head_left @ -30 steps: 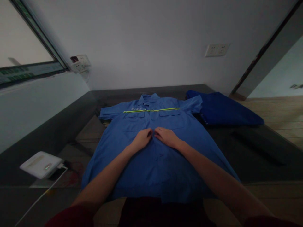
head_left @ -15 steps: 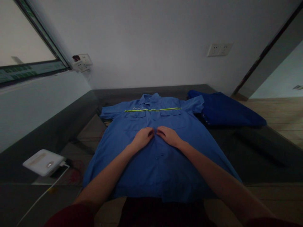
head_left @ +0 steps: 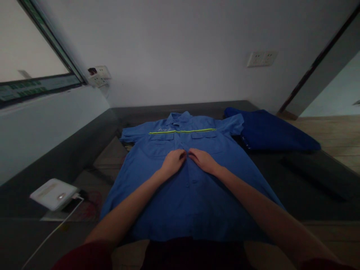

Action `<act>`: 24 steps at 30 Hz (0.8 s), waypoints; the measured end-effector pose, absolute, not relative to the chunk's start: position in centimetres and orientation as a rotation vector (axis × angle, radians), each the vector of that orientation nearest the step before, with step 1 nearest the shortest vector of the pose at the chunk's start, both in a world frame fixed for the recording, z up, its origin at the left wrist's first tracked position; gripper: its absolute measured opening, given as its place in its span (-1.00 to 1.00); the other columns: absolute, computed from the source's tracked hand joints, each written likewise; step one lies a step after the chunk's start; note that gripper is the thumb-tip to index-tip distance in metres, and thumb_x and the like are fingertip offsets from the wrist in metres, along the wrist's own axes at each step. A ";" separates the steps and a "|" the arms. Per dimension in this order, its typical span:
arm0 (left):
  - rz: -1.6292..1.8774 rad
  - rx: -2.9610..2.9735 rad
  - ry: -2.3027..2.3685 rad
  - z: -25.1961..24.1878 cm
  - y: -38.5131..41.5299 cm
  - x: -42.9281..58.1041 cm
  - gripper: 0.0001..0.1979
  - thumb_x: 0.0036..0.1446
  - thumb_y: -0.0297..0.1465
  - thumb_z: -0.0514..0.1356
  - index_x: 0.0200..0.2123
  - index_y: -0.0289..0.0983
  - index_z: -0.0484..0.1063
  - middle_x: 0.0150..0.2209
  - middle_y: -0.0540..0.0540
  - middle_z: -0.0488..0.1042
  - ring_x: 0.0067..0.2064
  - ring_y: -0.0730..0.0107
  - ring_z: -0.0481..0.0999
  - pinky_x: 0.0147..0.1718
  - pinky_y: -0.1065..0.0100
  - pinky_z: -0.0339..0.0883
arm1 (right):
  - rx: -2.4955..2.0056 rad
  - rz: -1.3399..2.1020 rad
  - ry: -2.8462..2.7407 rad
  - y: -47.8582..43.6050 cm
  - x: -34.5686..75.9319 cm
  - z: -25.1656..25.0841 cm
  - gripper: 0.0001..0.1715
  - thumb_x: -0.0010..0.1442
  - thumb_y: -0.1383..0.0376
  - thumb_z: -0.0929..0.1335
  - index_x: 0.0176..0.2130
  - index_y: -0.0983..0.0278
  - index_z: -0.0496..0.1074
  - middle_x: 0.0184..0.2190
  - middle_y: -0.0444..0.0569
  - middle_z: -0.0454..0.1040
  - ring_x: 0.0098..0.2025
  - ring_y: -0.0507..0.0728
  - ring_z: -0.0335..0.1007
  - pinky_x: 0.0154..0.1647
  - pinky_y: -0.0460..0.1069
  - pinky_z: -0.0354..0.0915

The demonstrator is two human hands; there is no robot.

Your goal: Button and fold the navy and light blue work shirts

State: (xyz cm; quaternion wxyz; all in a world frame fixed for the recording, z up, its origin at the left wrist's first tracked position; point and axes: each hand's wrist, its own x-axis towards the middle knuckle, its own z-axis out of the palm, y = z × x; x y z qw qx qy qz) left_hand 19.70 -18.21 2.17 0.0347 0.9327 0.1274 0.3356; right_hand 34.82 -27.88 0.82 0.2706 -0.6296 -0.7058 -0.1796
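A blue short-sleeved work shirt (head_left: 165, 195) lies spread front side up, its collar toward the wall. It has a yellow-green stripe across the chest and two flap pockets. Both hands meet at its front opening, just below the pockets. My left hand (head_left: 173, 162) pinches the shirt's edge with its fingertips. Close beside it, my right hand (head_left: 204, 160) pinches the opposite edge of the placket. Any button between the fingertips is too small to make out. Lower on the placket, a button and buttonhole show apart.
Folded darker blue cloth (head_left: 275, 131) lies right of the shirt on the dark table (head_left: 261, 168). A long black object (head_left: 312, 176) is in front of it. At left sits a white box-shaped device (head_left: 54, 194) with a white cable (head_left: 53, 232). A wall stands behind.
Both hands stay at the placket, with the fingertips shifted slightly. The whole view has moved a little, and the shirt lies in the same place.
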 end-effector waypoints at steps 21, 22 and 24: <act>0.913 2.683 0.503 1.1 -18.1 19.3 -0.74 0.24 -0.33 0.05 -0.38 -0.29 0.48 -0.43 -0.05 0.52 -0.40 0.36 0.45 -0.42 0.41 0.16 | -1.868 -0.700 -1.869 -28.4 32.9 0.1 -0.82 0.35 0.26 0.21 -0.19 0.25 0.36 -0.20 0.03 0.50 -0.17 0.13 0.42 -0.28 -0.06 0.20; 0.907 2.681 0.516 1.1 -18.1 19.4 -0.75 0.23 -0.34 0.05 -0.38 -0.29 0.48 -0.43 -0.05 0.52 -0.40 0.36 0.44 -0.42 0.41 0.16 | -1.852 -0.709 -1.879 -28.4 32.9 0.0 -0.82 0.35 0.26 0.21 -0.19 0.25 0.36 -0.20 0.03 0.50 -0.16 0.12 0.41 -0.26 -0.06 0.20; 0.902 2.682 0.540 1.0 -17.9 19.5 -0.77 0.22 -0.36 0.07 -0.38 -0.29 0.48 -0.44 -0.06 0.51 -0.40 0.36 0.44 -0.42 0.41 0.16 | -1.827 -0.718 -1.890 -28.2 33.0 -0.2 -0.82 0.35 0.27 0.21 -0.19 0.25 0.37 -0.20 0.02 0.49 -0.15 0.11 0.40 -0.24 -0.07 0.20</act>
